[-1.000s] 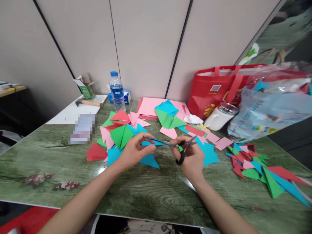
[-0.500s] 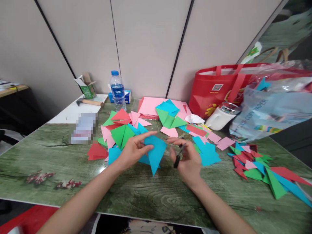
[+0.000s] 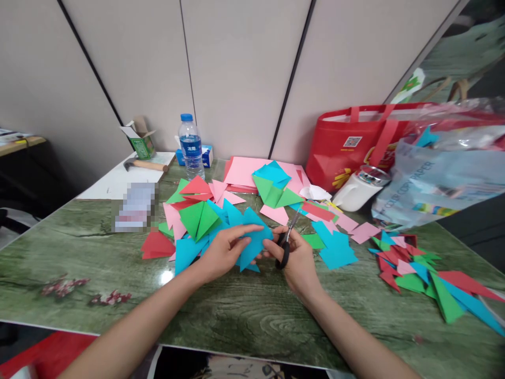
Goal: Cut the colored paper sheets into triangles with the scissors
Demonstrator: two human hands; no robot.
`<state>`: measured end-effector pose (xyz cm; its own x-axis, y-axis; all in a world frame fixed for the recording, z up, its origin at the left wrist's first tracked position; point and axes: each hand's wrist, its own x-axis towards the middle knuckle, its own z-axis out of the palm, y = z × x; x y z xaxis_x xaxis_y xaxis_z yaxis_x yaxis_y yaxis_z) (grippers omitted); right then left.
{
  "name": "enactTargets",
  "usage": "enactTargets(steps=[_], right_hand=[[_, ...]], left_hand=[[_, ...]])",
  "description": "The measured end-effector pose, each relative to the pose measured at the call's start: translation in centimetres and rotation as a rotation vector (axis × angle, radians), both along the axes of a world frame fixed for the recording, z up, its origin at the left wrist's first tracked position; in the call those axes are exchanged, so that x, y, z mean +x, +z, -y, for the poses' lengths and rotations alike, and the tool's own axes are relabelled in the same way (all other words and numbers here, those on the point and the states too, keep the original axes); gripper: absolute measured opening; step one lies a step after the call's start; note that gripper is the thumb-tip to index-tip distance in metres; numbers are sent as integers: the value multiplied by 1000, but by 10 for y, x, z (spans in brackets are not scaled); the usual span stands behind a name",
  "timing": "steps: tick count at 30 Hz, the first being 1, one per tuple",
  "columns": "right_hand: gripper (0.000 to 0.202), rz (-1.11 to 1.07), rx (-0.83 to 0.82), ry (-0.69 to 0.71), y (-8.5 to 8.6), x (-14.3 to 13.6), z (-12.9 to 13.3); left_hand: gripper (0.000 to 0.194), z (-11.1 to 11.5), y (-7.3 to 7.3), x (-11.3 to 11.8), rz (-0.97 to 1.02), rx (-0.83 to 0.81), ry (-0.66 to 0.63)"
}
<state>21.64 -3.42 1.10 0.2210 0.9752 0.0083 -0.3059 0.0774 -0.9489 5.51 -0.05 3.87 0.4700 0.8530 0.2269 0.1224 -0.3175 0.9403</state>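
A piece of blue paper (image 3: 254, 239) is pinched between the thumb and fingers of my left hand (image 3: 221, 250), over the middle of the table. My right hand (image 3: 298, 266) has black-handled scissors (image 3: 284, 248) hooked on its fingers, with the blades pointing up and away. Its thumb and fingertips also touch the right edge of the blue paper. Under and beside my left hand lie more blue pieces (image 3: 188, 253) and a folded green piece (image 3: 199, 218). To the right of my right hand rests another blue piece (image 3: 337, 247).
Pink sheets (image 3: 240, 171) lie at the back, near a water bottle (image 3: 192, 150). A hammer (image 3: 145, 165) is on white paper at the left. At the right stand a white mug (image 3: 357, 192), a red bag (image 3: 331, 142) and a plastic bag (image 3: 442, 179), with paper scraps (image 3: 410, 281) in front.
My right hand has moved left to the blue paper and now touches its edge. The scissors have swung so their blades point up. The blue paper has turned and lifted slightly.
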Motion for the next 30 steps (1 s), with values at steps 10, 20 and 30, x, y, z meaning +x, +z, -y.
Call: enactTargets(steps=[10,20,30], right_hand=[[31,60,18,-7,2,-2,3],[37,232,-84,471,10,-1,7],[34,242,-58,528,16,-3,11]], left_hand=[[26,1,3,0,218,-376,-158],[39,-13,16,-17,226,-192,-20],[48,-6,19,-18,170,-194,-57]])
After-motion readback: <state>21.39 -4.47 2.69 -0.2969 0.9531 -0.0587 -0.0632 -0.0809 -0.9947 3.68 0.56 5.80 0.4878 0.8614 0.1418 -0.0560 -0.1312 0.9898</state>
